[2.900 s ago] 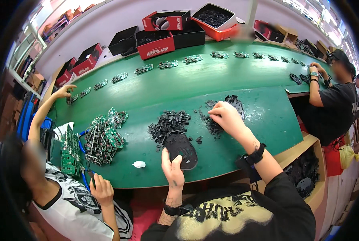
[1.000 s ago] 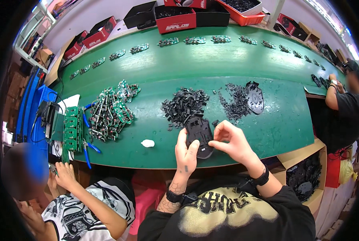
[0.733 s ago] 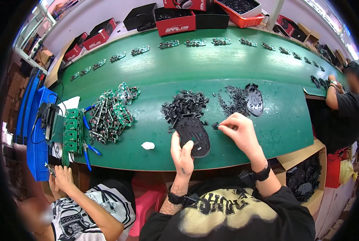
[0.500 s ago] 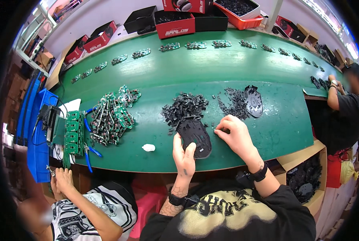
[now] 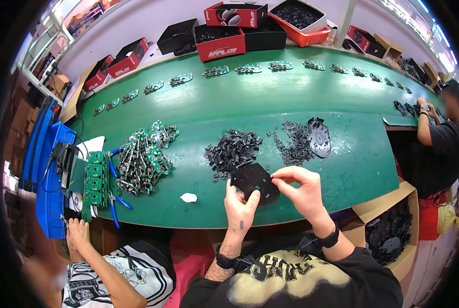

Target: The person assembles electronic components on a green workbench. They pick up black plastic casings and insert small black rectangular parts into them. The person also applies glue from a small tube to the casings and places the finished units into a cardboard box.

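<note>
Right hand (image 5: 304,192): in the head view, moved since the earlier frame from over the table (image 5: 214,211) to the right edge of the black shell (image 5: 254,184); thumb and forefinger pinched together. I cannot tell whether a small piece sits between them.
Black shell: turned in my grasp since then; held over the table near its front edge.
Left hand (image 5: 241,209): my fingers gripping the shell's left side, thumb on the upturned face.
Small black pieces (image 5: 232,148): piled just beyond the shell.
Second shell (image 5: 319,139): on the table, right of the pile, finer black bits (image 5: 293,147) beside it.
Circuit boards (image 5: 141,163): heaped to my left, near blue-handled pliers (image 5: 114,214).
Open carton (image 5: 386,203): right of my right arm, holding black parts.
</note>
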A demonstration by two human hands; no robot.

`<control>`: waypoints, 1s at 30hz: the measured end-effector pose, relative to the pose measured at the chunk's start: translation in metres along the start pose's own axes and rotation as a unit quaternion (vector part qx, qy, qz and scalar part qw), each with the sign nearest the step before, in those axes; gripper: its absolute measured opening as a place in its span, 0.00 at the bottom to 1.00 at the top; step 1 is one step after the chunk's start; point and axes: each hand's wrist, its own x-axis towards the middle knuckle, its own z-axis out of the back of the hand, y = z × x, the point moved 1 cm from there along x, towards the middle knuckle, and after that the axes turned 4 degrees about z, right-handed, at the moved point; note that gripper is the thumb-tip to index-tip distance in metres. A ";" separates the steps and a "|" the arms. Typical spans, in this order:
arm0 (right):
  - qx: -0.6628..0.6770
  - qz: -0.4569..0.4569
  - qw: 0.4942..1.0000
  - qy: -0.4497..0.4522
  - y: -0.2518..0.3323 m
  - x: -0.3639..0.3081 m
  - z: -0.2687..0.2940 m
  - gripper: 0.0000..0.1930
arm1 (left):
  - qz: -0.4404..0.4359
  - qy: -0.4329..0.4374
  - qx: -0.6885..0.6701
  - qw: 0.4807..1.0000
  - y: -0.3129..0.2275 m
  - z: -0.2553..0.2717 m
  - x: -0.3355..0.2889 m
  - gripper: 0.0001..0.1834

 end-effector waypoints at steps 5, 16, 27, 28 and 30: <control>-0.070 0.115 0.990 -0.040 -0.001 0.001 0.003 0.06 | -0.015 0.032 -0.020 0.999 -0.003 -0.020 -0.007 0.26; 0.380 -0.242 0.885 0.115 -0.025 -0.008 0.060 0.11 | 0.020 0.124 0.107 0.986 -0.028 -0.053 -0.014 0.24; 0.069 -0.052 0.945 -0.316 -0.118 0.136 0.345 0.17 | 0.089 -0.072 -0.028 0.993 -0.049 -0.009 -0.019 0.12; -0.005 -0.029 0.935 -0.352 -0.140 0.158 0.371 0.18 | 0.029 -0.104 -0.030 0.994 -0.067 -0.014 -0.018 0.09; -0.279 -0.048 0.852 -0.442 -0.173 0.163 0.446 0.23 | -0.062 -0.138 -0.020 0.988 -0.093 -0.022 0.000 0.06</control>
